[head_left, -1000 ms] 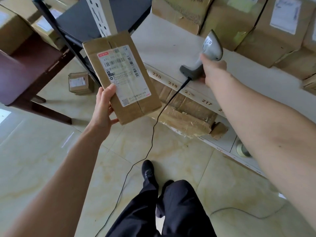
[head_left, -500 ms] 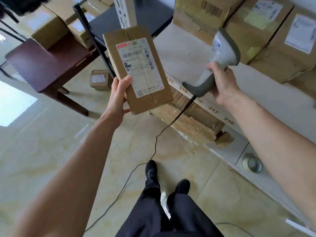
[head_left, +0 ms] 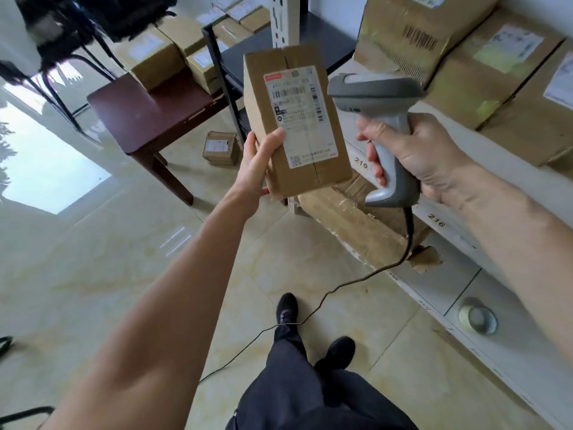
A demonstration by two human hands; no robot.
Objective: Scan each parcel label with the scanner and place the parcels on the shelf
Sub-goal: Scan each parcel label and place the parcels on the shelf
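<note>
My left hand (head_left: pixel 259 162) grips a flat brown parcel (head_left: pixel 322 172) by its lower left edge, thumb on the front. Its white label (head_left: pixel 299 116) with barcodes faces me. My right hand (head_left: pixel 415 156) holds the grey scanner (head_left: pixel 376 97) by its handle, fingers curled round the grip. The scanner's head points left at the label, close beside the parcel's right edge. Its black cable (head_left: pixel 366 277) hangs down to the floor. The white shelf (head_left: pixel 483 169) with numbered slots runs along the right.
Several taped boxes (head_left: pixel 496 76) stand on the shelf. A torn wrapped carton (head_left: pixel 359 221) and a tape roll (head_left: pixel 477 315) lie on the lower level. A dark wooden table (head_left: pixel 145 119) holding more parcels (head_left: pixel 155 57) stands at the left, with a small box (head_left: pixel 220 147) on the tiled floor.
My right hand has lifted the scanner off the shelf and swung it left, up to the label. My left hand has raised the parcel and turned it more upright.
</note>
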